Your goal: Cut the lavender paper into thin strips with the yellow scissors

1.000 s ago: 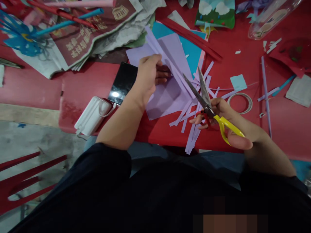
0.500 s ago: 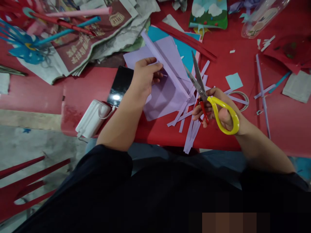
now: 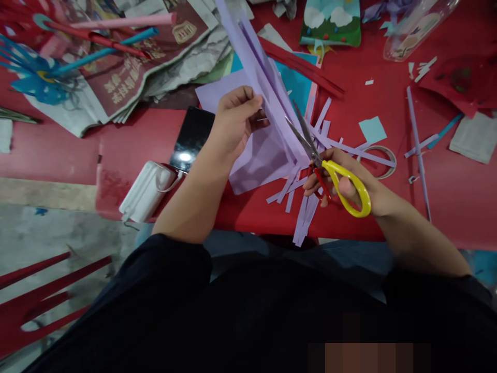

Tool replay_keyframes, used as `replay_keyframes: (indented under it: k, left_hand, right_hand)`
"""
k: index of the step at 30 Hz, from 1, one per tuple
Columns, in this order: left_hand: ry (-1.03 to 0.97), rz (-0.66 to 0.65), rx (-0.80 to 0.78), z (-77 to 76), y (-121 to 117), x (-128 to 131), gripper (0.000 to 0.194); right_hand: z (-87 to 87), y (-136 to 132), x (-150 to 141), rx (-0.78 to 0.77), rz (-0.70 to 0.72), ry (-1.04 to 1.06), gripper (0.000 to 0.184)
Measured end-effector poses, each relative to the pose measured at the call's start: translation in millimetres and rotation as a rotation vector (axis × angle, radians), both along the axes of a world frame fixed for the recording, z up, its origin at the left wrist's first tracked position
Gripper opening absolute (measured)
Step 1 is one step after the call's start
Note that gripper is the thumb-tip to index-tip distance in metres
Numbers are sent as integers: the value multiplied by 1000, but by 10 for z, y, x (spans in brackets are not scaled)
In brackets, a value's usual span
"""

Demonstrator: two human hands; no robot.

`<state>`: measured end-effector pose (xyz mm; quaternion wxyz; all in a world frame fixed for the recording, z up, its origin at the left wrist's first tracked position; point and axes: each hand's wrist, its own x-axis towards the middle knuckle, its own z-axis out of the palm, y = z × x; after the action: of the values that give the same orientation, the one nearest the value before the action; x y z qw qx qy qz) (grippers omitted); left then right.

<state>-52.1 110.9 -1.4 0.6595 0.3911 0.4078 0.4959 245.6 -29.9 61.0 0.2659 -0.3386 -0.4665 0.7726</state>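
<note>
Between the thumb and fingers of my left hand (image 3: 240, 114) is the edge of a folded purple paper (image 3: 267, 88), raised at a slant above the table. A flat purple sheet (image 3: 256, 158) lies beneath it. My right hand (image 3: 337, 176) is closed round a pair of scissors (image 3: 313, 154) with one yellow and one red handle. The blades are slightly apart and point up and left, close to the folded paper's lower right edge; I cannot tell whether they touch it. Several cut purple strips (image 3: 305, 220) lie below and around the scissors.
A phone (image 3: 192, 137) and a white power bank (image 3: 145, 189) lie left of my forearm. Newspapers (image 3: 128, 77) and paper pinwheels (image 3: 46, 77) fill the back left. A tape roll (image 3: 393, 163) and a pale blue paper square (image 3: 373, 129) sit on the right of the red table (image 3: 349, 223).
The folded purple paper has been lifted and its upper end now reaches farther up and left. My left hand shifted slightly right; the scissors moved left, nearer the paper.
</note>
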Motion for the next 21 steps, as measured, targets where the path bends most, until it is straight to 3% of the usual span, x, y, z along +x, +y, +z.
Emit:
replay_keyframes:
  k: [3, 6, 16, 21]
  left_hand:
    - [-33, 50, 75, 298, -232, 120, 31]
    - [-41, 53, 77, 418, -347, 184, 28]
    - [-49, 38, 133, 191, -234, 130, 33]
    - [-57, 44, 90, 296, -283, 130, 31]
  right_hand:
    - [22, -15, 10, -27, 38, -51, 66]
    - [19, -25, 5, 19, 38, -94, 67]
    - [-26, -30, 9, 160, 11, -143, 63]
    - [-58, 1, -3, 205, -14, -121, 60]
